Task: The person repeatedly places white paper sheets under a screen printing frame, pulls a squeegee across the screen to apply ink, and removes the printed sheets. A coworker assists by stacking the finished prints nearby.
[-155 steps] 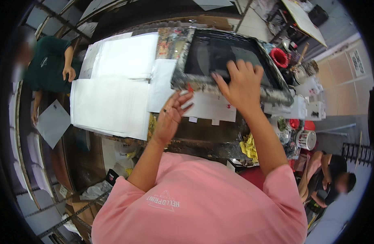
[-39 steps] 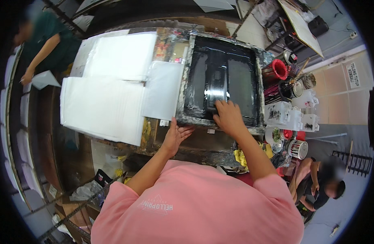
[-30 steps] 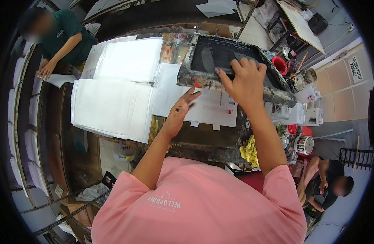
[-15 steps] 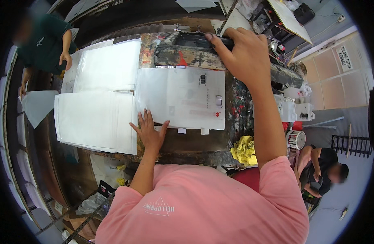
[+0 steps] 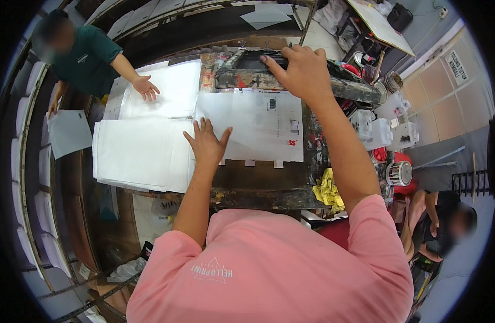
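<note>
My left hand (image 5: 209,144) lies with fingers spread on the left part of a whitish, translucent sheet (image 5: 247,121) with a barcode and red and dark print, beside a stack of white sheets (image 5: 142,153). Behind the sheet rests a paint-stained screen printing frame (image 5: 245,79) with a wooden rail. My right hand (image 5: 306,70) is closed over this frame's upper edge, thumb to the left; its fingertips are partly hidden behind the edge. Small white tabs (image 5: 250,163) stick out below the sheet's near edge.
A second white stack (image 5: 161,94) lies at the back left. There a co-worker's open hand (image 5: 145,87) hovers, the other holding a pale sheet (image 5: 70,132). At right are a crumpled yellow cloth (image 5: 327,191), white jugs (image 5: 379,133) and a paint can (image 5: 399,173). Another person sits beyond.
My left hand has moved farther onto the sheet, away from me. My right hand stays on the frame. The co-worker's arm has reached out over the back stack. The whole view has shifted.
</note>
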The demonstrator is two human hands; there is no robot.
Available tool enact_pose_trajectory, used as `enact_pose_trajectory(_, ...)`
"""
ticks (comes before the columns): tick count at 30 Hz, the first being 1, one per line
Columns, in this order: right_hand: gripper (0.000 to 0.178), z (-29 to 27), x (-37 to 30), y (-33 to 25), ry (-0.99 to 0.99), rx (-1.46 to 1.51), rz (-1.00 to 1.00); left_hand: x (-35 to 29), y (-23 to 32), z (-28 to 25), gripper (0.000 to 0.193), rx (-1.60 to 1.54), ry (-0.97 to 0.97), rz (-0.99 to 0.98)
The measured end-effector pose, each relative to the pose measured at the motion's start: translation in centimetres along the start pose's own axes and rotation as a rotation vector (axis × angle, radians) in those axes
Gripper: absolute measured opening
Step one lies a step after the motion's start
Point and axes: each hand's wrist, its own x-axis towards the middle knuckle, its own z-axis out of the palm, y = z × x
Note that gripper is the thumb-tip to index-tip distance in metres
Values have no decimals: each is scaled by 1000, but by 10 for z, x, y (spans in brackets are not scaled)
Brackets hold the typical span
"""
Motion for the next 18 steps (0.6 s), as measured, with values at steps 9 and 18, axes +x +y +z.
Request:
enact_pose_trajectory(9, 67, 1, -3, 0, 39, 49, -29, 10, -154, -7, 95, 121, 147, -488)
enact_pose_trajectory(18, 64, -4, 42, 14, 69, 57, -29, -67, 41, 129, 108, -223, -226, 646)
